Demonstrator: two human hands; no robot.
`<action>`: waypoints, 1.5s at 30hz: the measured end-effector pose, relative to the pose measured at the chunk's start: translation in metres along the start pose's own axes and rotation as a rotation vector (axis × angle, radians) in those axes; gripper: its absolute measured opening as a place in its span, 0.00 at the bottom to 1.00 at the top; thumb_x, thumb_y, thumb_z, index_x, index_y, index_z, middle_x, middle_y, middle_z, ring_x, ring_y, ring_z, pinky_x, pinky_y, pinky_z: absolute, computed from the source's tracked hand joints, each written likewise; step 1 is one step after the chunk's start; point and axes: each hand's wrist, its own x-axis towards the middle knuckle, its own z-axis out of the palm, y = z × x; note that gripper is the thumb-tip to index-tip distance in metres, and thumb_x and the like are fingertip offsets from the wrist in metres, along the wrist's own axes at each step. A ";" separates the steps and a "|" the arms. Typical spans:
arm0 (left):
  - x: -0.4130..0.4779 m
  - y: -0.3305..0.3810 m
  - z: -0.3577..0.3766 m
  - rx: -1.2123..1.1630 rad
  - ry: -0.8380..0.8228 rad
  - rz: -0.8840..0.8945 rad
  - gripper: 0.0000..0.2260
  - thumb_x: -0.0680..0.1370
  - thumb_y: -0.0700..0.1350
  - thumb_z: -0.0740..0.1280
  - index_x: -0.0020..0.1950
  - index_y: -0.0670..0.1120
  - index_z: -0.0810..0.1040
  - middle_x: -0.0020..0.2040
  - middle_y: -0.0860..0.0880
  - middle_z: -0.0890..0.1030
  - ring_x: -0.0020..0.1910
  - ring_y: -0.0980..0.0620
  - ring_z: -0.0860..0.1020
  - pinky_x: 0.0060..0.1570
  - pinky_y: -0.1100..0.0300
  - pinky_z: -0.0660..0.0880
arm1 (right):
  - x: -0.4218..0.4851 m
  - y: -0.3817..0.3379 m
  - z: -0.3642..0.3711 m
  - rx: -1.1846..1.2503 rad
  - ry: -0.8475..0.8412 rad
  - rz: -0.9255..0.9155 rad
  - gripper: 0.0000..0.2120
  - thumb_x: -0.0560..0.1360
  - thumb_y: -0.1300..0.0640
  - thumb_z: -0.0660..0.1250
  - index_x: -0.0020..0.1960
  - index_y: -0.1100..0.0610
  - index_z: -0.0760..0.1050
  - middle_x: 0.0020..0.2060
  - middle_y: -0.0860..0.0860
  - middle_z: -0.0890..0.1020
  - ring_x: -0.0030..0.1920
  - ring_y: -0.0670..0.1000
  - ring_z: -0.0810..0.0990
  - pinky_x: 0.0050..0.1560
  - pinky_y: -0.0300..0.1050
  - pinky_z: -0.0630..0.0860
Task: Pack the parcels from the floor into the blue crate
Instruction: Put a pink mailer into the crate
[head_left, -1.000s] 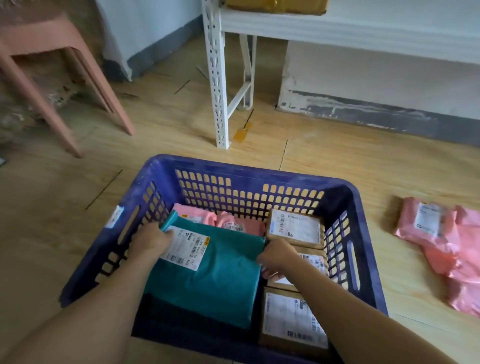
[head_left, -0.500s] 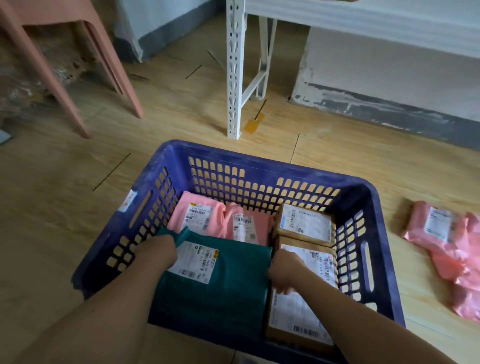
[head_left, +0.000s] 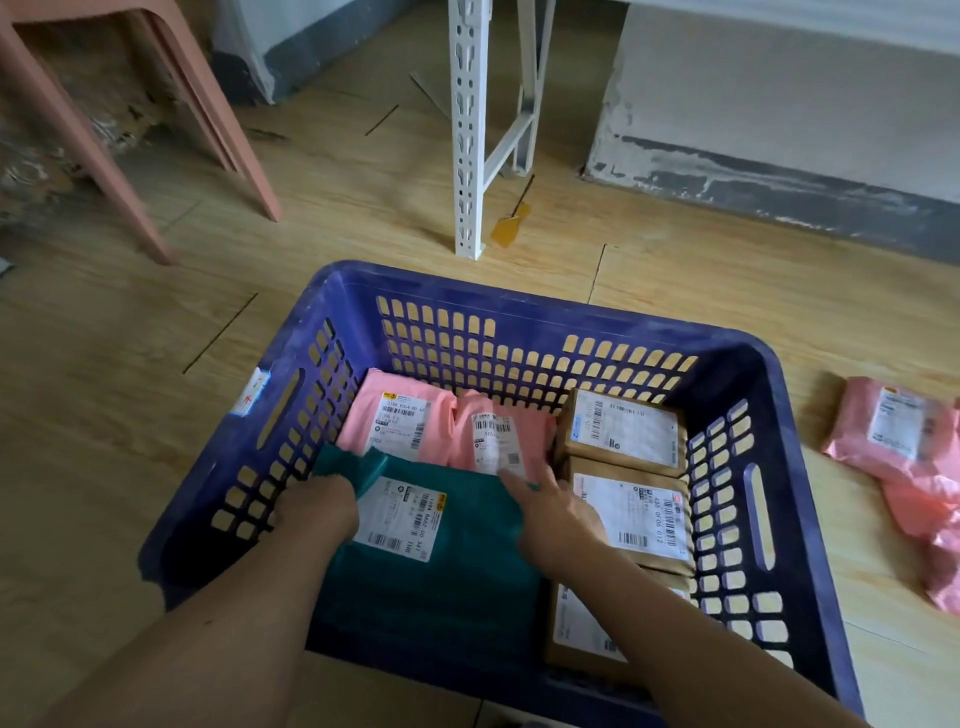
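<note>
Parcels cover most of the bottom of the blue crate (head_left: 519, 306), which sits on the wooden floor (head_left: 104, 415). A teal parcel (head_left: 441, 587) lies flat in the near left part, its white label facing up. Behind it, against the far wall, 2 pink parcels stand side by side, the left pink parcel (head_left: 400, 415) and the right pink parcel (head_left: 498, 441). Along the right wall, 3 brown boxes run in a row from far to near: the far box (head_left: 623, 431), the middle box (head_left: 634, 514) and the near box (head_left: 576, 629), the last partly hidden by the right forearm.

The left grip (head_left: 317, 506) is curled round the teal parcel's far left corner, grasping it, with the fingers hidden underneath. The right grip (head_left: 550, 514) is released, its fingers straight and lying flat on the teal parcel's far right corner, fingertips touching the right pink parcel.

To the right of the crate, a heap of pink parcels (head_left: 893, 431) lies on the floor. Beyond the crate stand a white rack leg (head_left: 467, 130) with a yellow tag (head_left: 511, 228) at its foot, and a pink stool (head_left: 67, 130) at the far left.
</note>
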 end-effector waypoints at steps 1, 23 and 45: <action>0.000 0.001 -0.001 -0.049 0.053 0.007 0.25 0.74 0.43 0.67 0.69 0.42 0.64 0.63 0.45 0.73 0.61 0.47 0.74 0.52 0.55 0.74 | 0.002 0.001 0.001 -0.051 -0.063 -0.036 0.34 0.76 0.58 0.63 0.75 0.42 0.51 0.73 0.52 0.53 0.68 0.58 0.64 0.59 0.52 0.74; -0.141 0.147 -0.109 -0.103 0.438 0.758 0.19 0.76 0.50 0.66 0.67 0.50 0.70 0.69 0.48 0.67 0.67 0.48 0.67 0.66 0.50 0.64 | -0.135 0.114 -0.115 0.196 0.302 0.114 0.17 0.76 0.59 0.61 0.64 0.48 0.75 0.62 0.51 0.77 0.59 0.52 0.77 0.54 0.41 0.72; -0.231 0.411 -0.084 -0.020 0.269 1.198 0.19 0.76 0.48 0.65 0.67 0.50 0.70 0.69 0.49 0.67 0.65 0.47 0.69 0.60 0.54 0.69 | -0.169 0.354 -0.066 0.569 0.505 0.692 0.13 0.77 0.59 0.61 0.56 0.58 0.81 0.56 0.57 0.81 0.57 0.57 0.78 0.58 0.45 0.73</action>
